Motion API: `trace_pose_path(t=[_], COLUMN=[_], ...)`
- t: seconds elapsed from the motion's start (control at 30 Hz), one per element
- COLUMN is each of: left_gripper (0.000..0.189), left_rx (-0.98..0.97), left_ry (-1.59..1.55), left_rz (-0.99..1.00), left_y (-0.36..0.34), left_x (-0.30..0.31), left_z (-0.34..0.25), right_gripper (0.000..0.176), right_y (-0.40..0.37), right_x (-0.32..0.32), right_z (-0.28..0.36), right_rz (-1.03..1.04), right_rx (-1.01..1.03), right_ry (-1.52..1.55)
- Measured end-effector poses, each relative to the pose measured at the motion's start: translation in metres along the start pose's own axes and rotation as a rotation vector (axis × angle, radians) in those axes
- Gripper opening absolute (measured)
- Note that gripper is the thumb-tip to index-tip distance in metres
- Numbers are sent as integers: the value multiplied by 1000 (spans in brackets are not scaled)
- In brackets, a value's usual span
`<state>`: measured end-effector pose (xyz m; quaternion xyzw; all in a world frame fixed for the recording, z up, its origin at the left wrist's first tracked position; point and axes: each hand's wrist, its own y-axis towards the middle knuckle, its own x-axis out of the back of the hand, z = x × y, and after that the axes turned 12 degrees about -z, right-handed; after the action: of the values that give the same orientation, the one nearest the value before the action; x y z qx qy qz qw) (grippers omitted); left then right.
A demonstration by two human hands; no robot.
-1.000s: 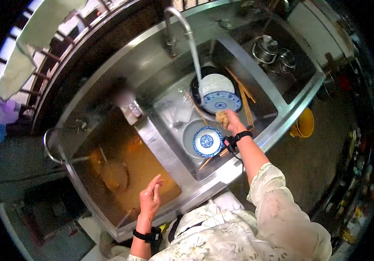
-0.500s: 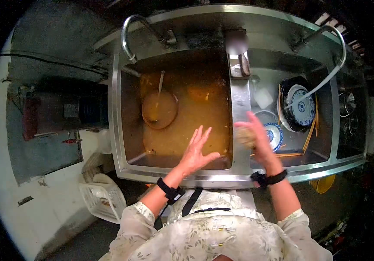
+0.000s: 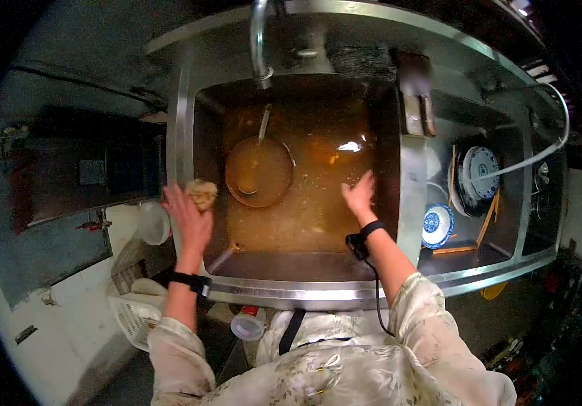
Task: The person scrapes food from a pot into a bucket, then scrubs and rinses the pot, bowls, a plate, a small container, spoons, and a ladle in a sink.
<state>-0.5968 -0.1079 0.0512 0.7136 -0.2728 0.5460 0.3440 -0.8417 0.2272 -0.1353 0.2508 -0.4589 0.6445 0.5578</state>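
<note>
At the left rim of the sink, my left hand (image 3: 191, 223) has a tan, rough-looking scrubbing pad (image 3: 202, 194) between its fingers and thumb. My right hand (image 3: 360, 194) is over the right part of the left basin (image 3: 291, 267), fingers stretched out and nothing in them. Murky brown water fills that basin. A round pan or bowl (image 3: 258, 166) lies in the water at its left side, with a ladle-like handle (image 3: 264, 123) sticking up from it; the submerged part is blurred by the water.
In the right basin are a blue-and-white bowl (image 3: 437, 225), stacked patterned plates (image 3: 480, 171) and several chopsticks (image 3: 487, 220). A faucet (image 3: 259, 51) rises behind the left basin; a white hose (image 3: 527, 161) reaches the plates. A white basket (image 3: 132, 318) stands lower left.
The scrubbing pad has gone from my right hand, near the right basin, to my left hand at the left rim. My right hand has moved left over the brown water. The view has shifted.
</note>
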Motion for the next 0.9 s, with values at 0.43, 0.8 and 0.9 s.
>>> trace_pose_path(t=[0.43, 0.8, 0.9], left_gripper=[69, 72, 73], left_rx=[61, 13, 11], left_ry=[-180, 70, 65], left_rz=[-22, -42, -40], left_y=[30, 30, 32], left_x=[-43, -36, -32], left_z=[62, 65, 69], right_gripper=[52, 46, 36], right_y=[21, -85, -106], right_x=[-118, -123, -114], right_z=[1, -7, -18], right_rz=[268, 777, 732], right_rx=[157, 729, 763], right_ry=[-388, -679, -627])
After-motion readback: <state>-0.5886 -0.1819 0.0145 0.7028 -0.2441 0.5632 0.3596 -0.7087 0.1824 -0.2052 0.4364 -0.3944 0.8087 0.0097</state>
